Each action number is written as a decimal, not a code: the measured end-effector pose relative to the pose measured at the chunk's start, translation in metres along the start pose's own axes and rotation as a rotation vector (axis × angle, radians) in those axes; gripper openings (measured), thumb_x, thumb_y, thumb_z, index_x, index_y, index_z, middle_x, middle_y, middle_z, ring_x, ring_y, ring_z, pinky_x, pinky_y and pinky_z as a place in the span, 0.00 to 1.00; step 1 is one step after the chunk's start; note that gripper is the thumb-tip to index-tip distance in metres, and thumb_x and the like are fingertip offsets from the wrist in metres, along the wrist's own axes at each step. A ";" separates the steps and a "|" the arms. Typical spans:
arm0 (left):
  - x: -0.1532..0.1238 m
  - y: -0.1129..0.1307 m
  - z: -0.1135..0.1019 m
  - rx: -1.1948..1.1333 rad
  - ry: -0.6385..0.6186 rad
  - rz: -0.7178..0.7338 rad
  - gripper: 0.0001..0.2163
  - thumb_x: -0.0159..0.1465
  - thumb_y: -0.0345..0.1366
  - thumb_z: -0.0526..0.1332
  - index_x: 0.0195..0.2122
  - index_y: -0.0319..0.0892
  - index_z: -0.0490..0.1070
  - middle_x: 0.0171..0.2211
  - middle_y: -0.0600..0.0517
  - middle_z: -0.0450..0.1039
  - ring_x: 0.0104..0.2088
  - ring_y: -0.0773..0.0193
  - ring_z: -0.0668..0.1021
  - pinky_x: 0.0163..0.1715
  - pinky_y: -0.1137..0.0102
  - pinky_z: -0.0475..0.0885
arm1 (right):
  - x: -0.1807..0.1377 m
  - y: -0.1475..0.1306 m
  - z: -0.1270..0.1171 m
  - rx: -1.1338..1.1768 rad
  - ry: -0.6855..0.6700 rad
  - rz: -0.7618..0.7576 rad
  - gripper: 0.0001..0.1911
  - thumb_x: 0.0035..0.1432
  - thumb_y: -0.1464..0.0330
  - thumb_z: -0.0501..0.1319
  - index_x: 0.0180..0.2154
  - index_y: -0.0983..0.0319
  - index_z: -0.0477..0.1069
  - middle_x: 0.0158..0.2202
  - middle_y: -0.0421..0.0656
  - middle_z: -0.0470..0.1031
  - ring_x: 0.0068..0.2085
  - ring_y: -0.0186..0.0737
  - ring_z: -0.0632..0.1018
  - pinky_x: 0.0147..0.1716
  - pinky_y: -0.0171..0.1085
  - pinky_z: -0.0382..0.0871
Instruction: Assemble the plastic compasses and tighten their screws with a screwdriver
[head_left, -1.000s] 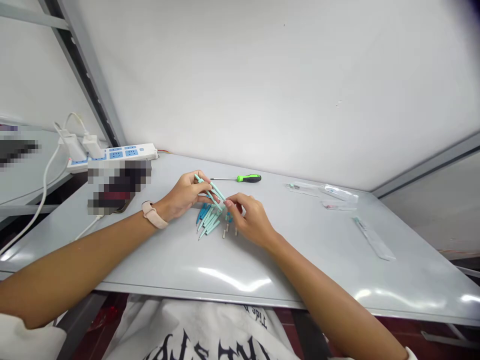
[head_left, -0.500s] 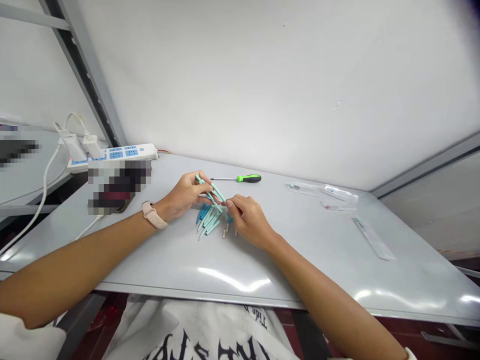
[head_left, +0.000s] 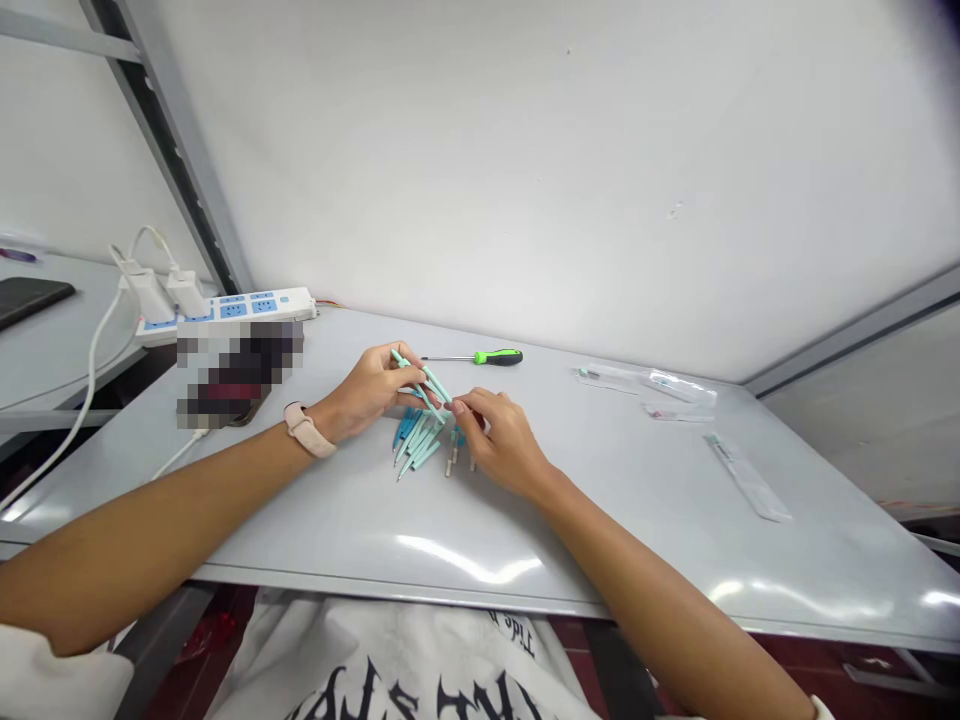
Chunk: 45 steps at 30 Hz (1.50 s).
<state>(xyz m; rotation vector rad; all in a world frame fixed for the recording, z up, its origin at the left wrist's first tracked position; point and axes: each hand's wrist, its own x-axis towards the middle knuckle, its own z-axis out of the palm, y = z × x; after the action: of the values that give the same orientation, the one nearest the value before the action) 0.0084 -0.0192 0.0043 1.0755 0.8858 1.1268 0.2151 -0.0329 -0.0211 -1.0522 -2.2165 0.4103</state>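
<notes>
A mint pen (head_left: pixel 433 409) and a mint tube (head_left: pixel 439 387) are held in the left hand (head_left: pixel 366 392), its fingers closed round them, above the pens (head_left: pixel 418 443) piled on the bench (head_left: pixel 337 530). The fingers of the right hand (head_left: pixel 499 435) are pinched together at the tube's lower end; what is between their tips cannot be made out. White bits (head_left: pixel 448 468) are partly covered by that hand. A dark thing (head_left: pixel 240 375) by the power strip (head_left: pixel 281 302) is masked by blocks. "Tide" can be read on the shirt (head_left: pixel 420 625); larger lettering is cut off below
</notes>
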 end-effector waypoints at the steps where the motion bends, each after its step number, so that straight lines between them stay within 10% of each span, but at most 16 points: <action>1: 0.000 0.000 0.000 0.002 0.000 0.000 0.09 0.57 0.28 0.67 0.31 0.40 0.65 0.25 0.50 0.79 0.30 0.56 0.85 0.34 0.61 0.82 | 0.000 0.000 0.000 0.008 0.015 0.018 0.12 0.71 0.65 0.54 0.38 0.60 0.74 0.31 0.41 0.77 0.30 0.38 0.72 0.38 0.41 0.60; 45: -0.001 0.001 -0.001 0.002 -0.026 0.013 0.11 0.56 0.31 0.70 0.31 0.40 0.66 0.26 0.50 0.79 0.30 0.57 0.84 0.35 0.60 0.81 | -0.001 -0.003 0.000 0.029 0.020 0.056 0.12 0.71 0.64 0.54 0.34 0.58 0.69 0.30 0.39 0.78 0.29 0.38 0.71 0.40 0.42 0.62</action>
<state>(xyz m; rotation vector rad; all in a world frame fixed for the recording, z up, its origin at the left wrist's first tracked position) 0.0070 -0.0200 0.0047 1.0966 0.8605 1.1210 0.2138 -0.0357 -0.0198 -1.1005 -2.1607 0.4537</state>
